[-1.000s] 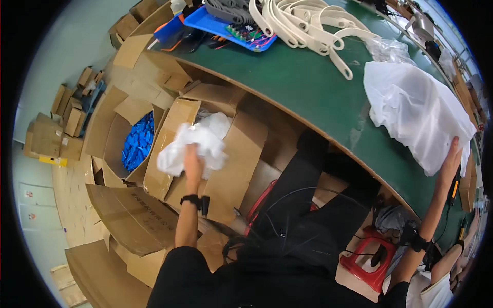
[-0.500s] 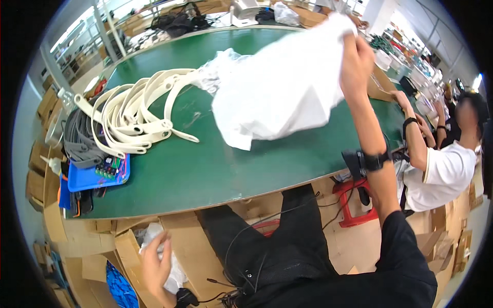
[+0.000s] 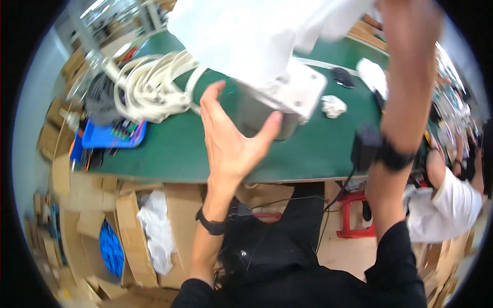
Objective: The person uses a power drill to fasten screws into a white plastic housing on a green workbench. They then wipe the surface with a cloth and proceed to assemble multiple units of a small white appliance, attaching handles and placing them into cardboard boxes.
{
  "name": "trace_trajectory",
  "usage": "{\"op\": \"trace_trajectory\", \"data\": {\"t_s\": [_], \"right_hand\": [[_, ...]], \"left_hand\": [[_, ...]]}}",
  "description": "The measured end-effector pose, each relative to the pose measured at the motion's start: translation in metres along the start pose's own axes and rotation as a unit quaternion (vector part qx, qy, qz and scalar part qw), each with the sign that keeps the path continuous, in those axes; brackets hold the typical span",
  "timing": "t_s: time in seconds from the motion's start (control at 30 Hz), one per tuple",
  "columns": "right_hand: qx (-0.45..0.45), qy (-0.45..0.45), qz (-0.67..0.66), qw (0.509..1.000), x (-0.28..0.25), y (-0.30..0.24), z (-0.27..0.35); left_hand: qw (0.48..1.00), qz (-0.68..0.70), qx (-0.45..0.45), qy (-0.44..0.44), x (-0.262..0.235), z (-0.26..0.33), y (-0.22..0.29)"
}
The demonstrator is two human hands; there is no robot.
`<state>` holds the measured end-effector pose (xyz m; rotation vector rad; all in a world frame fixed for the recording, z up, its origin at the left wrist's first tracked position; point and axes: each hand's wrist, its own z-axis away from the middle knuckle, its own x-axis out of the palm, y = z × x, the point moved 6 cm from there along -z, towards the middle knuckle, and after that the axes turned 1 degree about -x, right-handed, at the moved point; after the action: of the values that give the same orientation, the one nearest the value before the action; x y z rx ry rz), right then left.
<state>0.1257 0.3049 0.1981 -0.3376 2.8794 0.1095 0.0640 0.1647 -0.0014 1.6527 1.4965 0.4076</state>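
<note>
Cardboard: open brown boxes (image 3: 128, 241) on the floor below the bench's near edge, one holding crumpled white wrap (image 3: 156, 231), one a blue bag (image 3: 110, 249)
Blue tray (image 3: 110, 134): at the bench's left end, small parts inside, blurred
White straps (image 3: 149, 84): looped heap at the bench's far left corner, just beyond the tray
Green bench (image 3: 179, 149): bare mat along the near edge
Left hand (image 3: 228, 138): raised, palm open, fingers spread, thumb tip against the underside of the grey-white box (image 3: 287, 100); not closed on anything
Grey-white box: held up above the bench's middle, half wrapped in the white plastic bag (image 3: 257, 36)
White plastic bag: hanging from above over the box
Right hand (image 3: 405, 23): lifted high at the top edge, blurred; grip on the bag not clear enough to tell
Crumpled paper (image 3: 334, 106): on the bench towards its right end
Person in white shirt (image 3: 447, 205): seated past the bench's right end
</note>
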Motion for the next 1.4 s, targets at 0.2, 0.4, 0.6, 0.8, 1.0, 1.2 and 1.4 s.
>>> {"op": "trace_trajectory", "data": {"t_s": [0.2,0.4,0.6,0.8,1.0,1.2,1.4], "right_hand": [[-0.138,-0.357,-0.138,0.914,0.008,-0.162,0.144],[0.118,-0.628,-0.383,0.667,-0.027,-0.128,0.184],[0.143,-0.351,0.048,0.924,-0.01,-0.024,0.124],[0.22,-0.368,-0.141,0.892,0.02,0.025,0.163],[0.373,-0.302,-0.364,0.798,-0.011,0.092,0.227],[0.324,-0.319,-0.283,0.844,-0.015,0.05,0.27],[0.46,-0.064,-0.386,0.797,-0.007,0.032,0.27]], "left_hand": [[0.893,0.179,0.348,-0.221,-0.079,0.051,0.043],[0.933,-0.174,-0.315,-0.018,-0.305,0.268,-0.247],[0.733,-0.385,-0.506,-0.241,-0.405,0.396,-0.351],[0.943,0.013,-0.264,-0.203,-0.195,0.114,-0.12],[0.966,0.131,-0.048,-0.217,0.009,-0.016,-0.083],[0.974,0.086,0.021,-0.208,0.015,-0.001,-0.082],[0.99,0.008,0.067,-0.127,0.022,-0.001,-0.073]]}}
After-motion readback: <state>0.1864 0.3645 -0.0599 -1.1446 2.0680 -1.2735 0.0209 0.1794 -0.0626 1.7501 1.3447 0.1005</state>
